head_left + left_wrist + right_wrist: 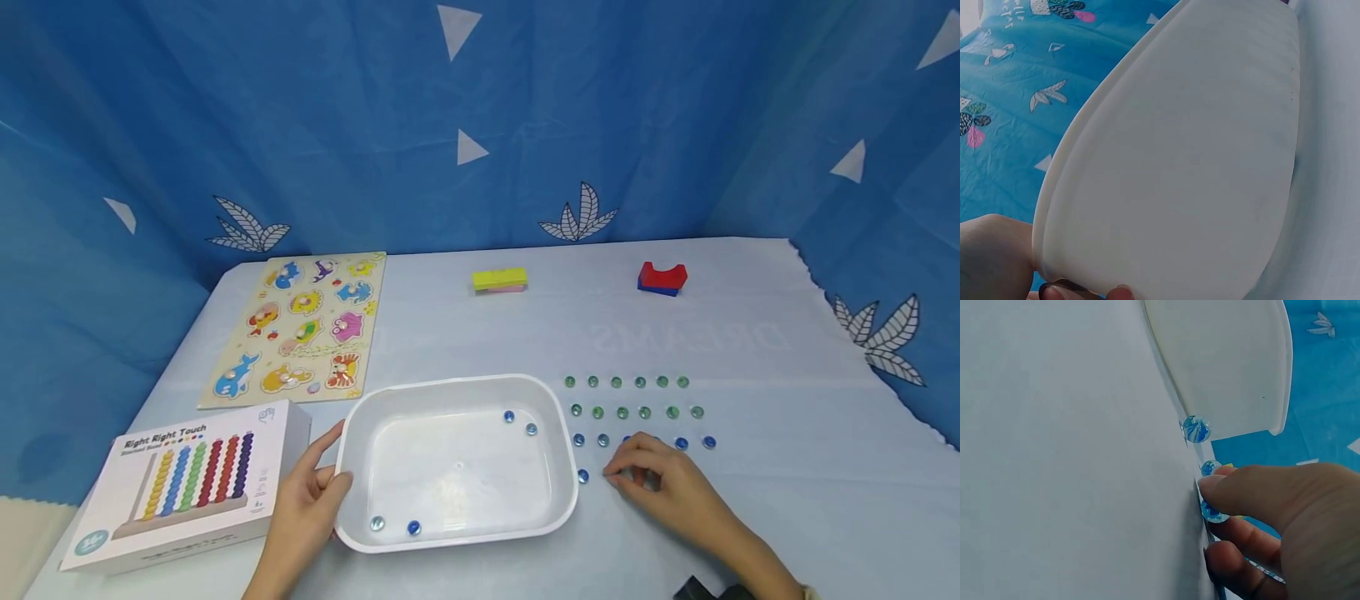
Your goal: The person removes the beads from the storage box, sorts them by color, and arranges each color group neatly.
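Note:
My left hand (303, 500) grips the left rim of a white plastic tray (457, 546), thumb over the edge. Inside the tray lie several glass marbles, two near its far right corner and two near its front left. To the right of the tray, my right hand (667, 487) is low at the table, pinching a blue swirled marble (1214, 512) between thumb and fingers. Just left of those fingertips sits a single blue marble (582, 476). Behind it runs a row of blue marbles (681, 443), partly hidden by the hand, and farther back two rows of green marbles (622, 412).
A boxed bead toy (187, 492) lies left of my left hand, with a sea-animal peg puzzle (315, 333) behind it. Toward the back are a yellow block (499, 278) on a pink one and a red block (663, 275) on a blue one. A blue curtain (480, 125) hangs behind.

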The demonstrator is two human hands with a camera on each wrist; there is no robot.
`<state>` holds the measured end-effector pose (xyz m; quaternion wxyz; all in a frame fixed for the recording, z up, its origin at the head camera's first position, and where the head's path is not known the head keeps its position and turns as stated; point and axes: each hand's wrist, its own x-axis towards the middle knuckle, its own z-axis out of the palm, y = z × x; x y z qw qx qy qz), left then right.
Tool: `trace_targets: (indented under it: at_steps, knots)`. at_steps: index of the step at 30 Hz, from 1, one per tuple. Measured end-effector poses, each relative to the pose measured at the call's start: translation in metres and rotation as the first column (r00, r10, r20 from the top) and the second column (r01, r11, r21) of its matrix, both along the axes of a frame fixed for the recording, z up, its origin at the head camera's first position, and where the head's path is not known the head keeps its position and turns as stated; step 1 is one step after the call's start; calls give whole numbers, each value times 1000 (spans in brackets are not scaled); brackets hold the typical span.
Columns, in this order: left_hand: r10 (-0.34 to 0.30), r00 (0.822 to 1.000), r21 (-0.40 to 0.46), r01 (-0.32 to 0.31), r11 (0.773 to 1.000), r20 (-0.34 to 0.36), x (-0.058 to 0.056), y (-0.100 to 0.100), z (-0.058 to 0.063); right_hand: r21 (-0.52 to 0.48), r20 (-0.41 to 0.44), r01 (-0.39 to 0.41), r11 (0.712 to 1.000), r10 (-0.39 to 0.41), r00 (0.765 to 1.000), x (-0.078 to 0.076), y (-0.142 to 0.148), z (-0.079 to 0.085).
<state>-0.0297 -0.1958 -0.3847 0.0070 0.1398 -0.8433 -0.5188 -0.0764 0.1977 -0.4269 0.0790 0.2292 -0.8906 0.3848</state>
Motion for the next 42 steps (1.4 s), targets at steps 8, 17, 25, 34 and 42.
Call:
trace_targets:
  at_steps: [8, 17, 25, 34, 42]
  knots:
    - [1, 1000, -5, -1, 1000, -6, 0, 0, -2, -15, -5, 29, 999, -29, 1000, 1, -1, -2]
    - [2, 1000, -7, -2, 1000, -10, 0, 0, -1, -6, 12, 37, 999, -37, 999, 0, -2, -4]
    - [2, 1000, -7, -2, 1000, 0, -1, 0, 0, 2, 23, 43, 999, -43, 999, 2, -2, -5]
    - [9, 1000, -7, -9, 1000, 9, -1, 1, -1, -6, 45, 50, 999, -50, 998, 3, -1, -5]
    - [9, 1000, -7, -9, 1000, 1, 0, 0, -1, -16, 42, 57, 998, -56, 998, 5, -1, -3]
